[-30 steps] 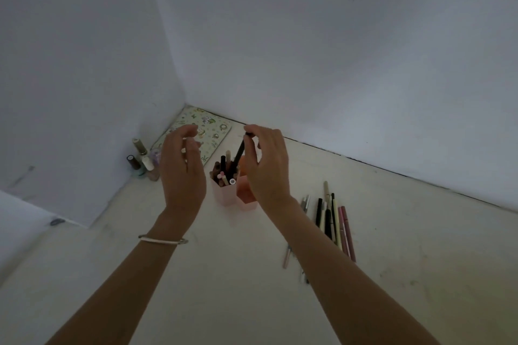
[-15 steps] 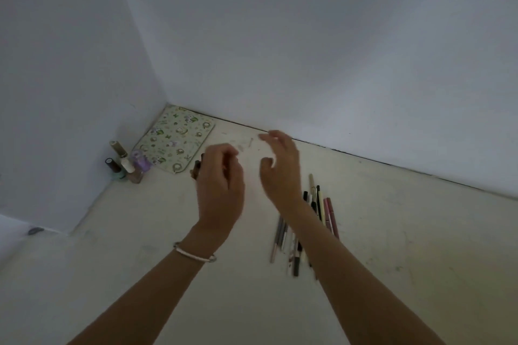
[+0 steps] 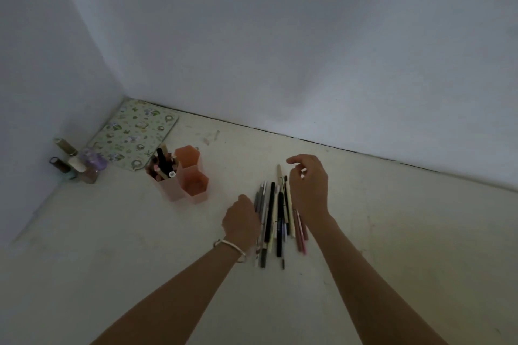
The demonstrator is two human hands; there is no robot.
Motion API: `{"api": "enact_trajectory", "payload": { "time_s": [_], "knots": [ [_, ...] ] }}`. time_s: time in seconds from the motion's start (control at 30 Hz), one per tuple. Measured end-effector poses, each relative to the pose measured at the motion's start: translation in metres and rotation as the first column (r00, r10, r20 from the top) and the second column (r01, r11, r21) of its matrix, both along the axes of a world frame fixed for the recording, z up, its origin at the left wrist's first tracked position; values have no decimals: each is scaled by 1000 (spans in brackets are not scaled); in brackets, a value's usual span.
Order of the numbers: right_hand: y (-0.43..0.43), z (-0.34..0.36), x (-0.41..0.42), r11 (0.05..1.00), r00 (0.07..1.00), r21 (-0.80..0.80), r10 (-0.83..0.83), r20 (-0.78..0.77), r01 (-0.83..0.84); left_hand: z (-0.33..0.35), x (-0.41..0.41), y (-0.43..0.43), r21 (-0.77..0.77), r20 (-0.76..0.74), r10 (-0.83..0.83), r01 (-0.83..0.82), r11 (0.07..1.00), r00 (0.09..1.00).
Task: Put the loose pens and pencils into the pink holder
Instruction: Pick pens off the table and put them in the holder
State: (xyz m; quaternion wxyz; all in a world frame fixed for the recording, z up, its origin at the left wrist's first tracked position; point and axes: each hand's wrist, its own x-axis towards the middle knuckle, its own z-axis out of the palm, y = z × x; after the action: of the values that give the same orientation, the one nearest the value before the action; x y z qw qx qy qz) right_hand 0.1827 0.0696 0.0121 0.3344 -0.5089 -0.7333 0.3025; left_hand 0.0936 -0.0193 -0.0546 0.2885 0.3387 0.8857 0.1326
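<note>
Dim, flat light; soft focus, wide-angle bending at edges.

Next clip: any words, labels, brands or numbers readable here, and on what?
Nothing legible.
Patterned mat: cartoon pictures only, no words readable.
Small bottles: any label too small and dim to read.
Black pen in the loose pile: bluish mark, too blurred to read.

The pale surface (image 3: 112, 232) carries the pink holder (image 3: 175, 190). Loose pens and pencils (image 3: 271, 210) lie to its right, a patterned mat (image 3: 134, 134) behind it, small bottles (image 3: 80, 166) to its left.
</note>
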Motion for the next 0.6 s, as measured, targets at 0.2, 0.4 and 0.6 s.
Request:
{"api": "enact_trajectory", "payload": {
  "time_s": [0.2,0.4,0.6],
  "knots": [
    [-4,-11,-5,995,998,-78,64,16,-62,1,0,4,-25,69,3,-1,1000,998],
    [3,-25,-31,981,911,-134,179,371,-139,35,-31,-8,416,204,195,-266,870,959],
    [-9,-58,-57,960,629,-60,225,744,-273,71,-50,-28,666,244,132,-265,698,961]
  ]
}}
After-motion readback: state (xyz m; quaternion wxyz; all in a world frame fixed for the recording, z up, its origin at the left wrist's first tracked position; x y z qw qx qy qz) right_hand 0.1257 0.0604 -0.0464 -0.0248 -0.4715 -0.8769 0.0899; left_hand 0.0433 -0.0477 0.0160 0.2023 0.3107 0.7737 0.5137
